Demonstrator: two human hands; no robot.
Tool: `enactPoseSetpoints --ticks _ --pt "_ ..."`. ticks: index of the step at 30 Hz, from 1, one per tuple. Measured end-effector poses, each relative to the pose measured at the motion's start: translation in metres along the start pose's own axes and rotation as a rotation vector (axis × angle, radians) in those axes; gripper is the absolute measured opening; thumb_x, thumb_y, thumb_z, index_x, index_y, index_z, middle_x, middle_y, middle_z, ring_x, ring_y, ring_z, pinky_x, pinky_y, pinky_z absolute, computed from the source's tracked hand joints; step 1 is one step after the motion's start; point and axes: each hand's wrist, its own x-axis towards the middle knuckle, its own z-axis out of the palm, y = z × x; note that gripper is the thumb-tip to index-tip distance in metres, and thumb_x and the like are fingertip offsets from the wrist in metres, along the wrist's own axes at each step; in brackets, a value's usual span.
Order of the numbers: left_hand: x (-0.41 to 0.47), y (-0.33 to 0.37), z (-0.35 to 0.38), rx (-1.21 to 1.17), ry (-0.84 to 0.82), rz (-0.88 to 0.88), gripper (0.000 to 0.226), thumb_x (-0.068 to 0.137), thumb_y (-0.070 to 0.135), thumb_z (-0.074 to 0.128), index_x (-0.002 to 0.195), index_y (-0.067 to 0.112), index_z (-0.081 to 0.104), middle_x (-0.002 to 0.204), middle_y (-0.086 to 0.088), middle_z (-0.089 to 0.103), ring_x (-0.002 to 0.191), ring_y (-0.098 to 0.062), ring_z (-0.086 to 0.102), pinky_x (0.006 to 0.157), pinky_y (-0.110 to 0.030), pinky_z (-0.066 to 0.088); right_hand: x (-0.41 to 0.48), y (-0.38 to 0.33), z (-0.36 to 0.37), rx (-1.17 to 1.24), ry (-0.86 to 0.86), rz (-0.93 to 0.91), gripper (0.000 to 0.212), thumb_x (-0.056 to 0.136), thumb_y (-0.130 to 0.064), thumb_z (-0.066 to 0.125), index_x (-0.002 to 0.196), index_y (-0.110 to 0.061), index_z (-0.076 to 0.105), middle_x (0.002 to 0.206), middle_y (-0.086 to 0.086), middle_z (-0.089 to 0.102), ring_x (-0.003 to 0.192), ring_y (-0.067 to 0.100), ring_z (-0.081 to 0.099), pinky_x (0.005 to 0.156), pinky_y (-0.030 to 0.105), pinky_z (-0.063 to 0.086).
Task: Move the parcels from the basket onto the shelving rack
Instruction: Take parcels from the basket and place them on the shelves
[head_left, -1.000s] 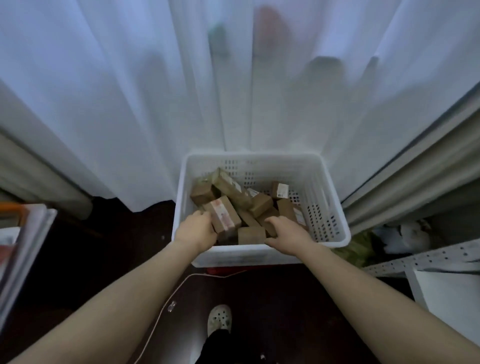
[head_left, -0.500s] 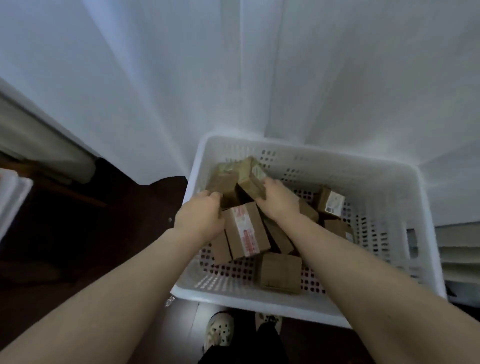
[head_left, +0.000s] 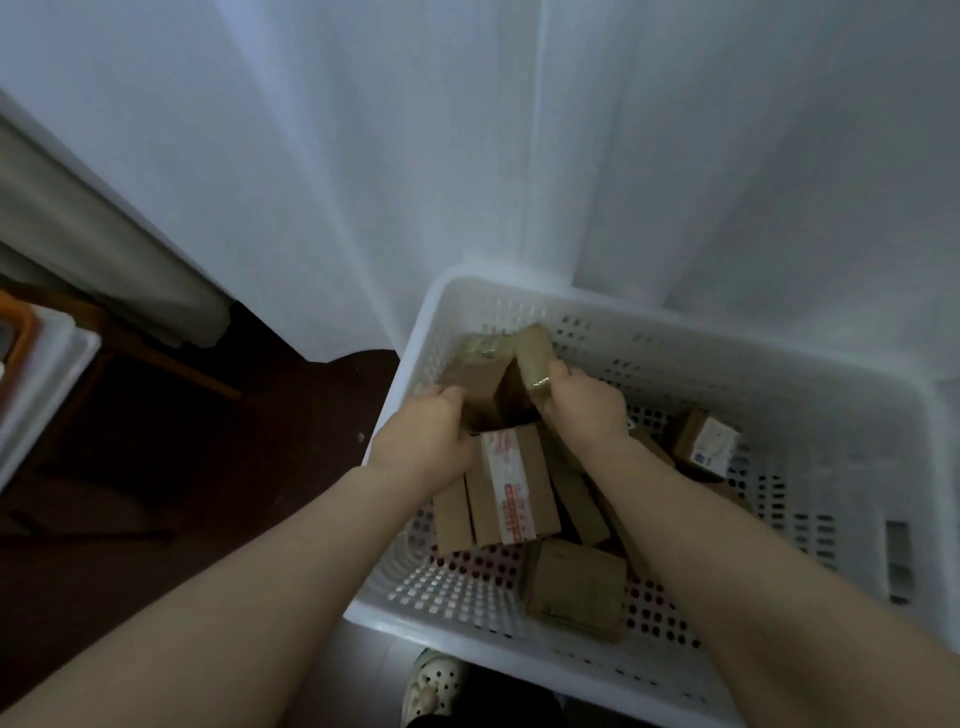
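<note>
While the left hand (head_left: 421, 441) curls its fingers round a plain brown parcel (head_left: 475, 376), the right hand (head_left: 584, 408) grips a glossy-taped parcel (head_left: 535, 345) touching it, both within the white perforated basket (head_left: 675, 338) on a dark floor (head_left: 182, 467), with a white curtain (head_left: 467, 156) beyond the fingertips

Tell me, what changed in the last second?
Both hands reached to the basket's far-left corner: the left hand now grips one brown parcel, the right hand the neighbouring parcel. The red-taped parcel stayed put.
</note>
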Motion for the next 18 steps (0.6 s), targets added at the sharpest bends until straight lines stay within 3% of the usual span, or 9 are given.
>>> enactPoseSetpoints --ticks 5,8,13,18 --pt "-0.033 0.036 -0.03 -0.081 -0.058 0.004 0.053 0.09 0.016 0.055 0.141 0.015 0.04 0.138 -0.006 0.048 0.125 -0.021 0.047 0.093 -0.028 0.04 -0.061 0.023 -0.059 0.191 0.012 0.074 0.031 0.1 -0.018 0.041 0.128 -0.013 0.052 0.116 0.011 0.062 0.104 0.029 0.058 0.076 0.035 0.046" --pt "-0.044 0.057 -0.042 -0.102 -0.081 0.012 0.052 0.089 0.014 0.056 0.139 0.013 0.042 0.135 -0.009 0.05 0.123 -0.024 0.049 0.094 -0.029 0.042 -0.096 0.028 -0.078 0.316 0.002 0.185 0.029 0.099 -0.019 0.042 0.122 -0.016 0.058 0.116 0.009 0.064 0.102 0.026 0.058 0.08 0.035 0.049" --pt "-0.033 0.074 -0.025 -0.159 -0.104 -0.03 0.046 0.089 0.02 0.059 0.132 0.01 0.046 0.123 -0.01 0.056 0.109 -0.026 0.056 0.081 -0.031 0.048 -0.114 0.025 -0.069 0.495 -0.015 0.266 0.033 0.097 -0.025 0.047 0.13 -0.023 0.054 0.125 0.001 0.06 0.111 0.021 0.057 0.086 0.036 0.051" --pt "0.024 0.057 0.032 -0.212 -0.045 -0.118 0.044 0.086 0.045 0.061 0.117 0.014 0.057 0.109 -0.007 0.063 0.091 -0.022 0.061 0.069 -0.032 0.052 -0.093 0.022 -0.02 0.685 -0.02 0.267 0.036 0.096 -0.026 0.053 0.131 -0.018 0.052 0.126 0.002 0.059 0.113 0.02 0.057 0.09 0.034 0.049"
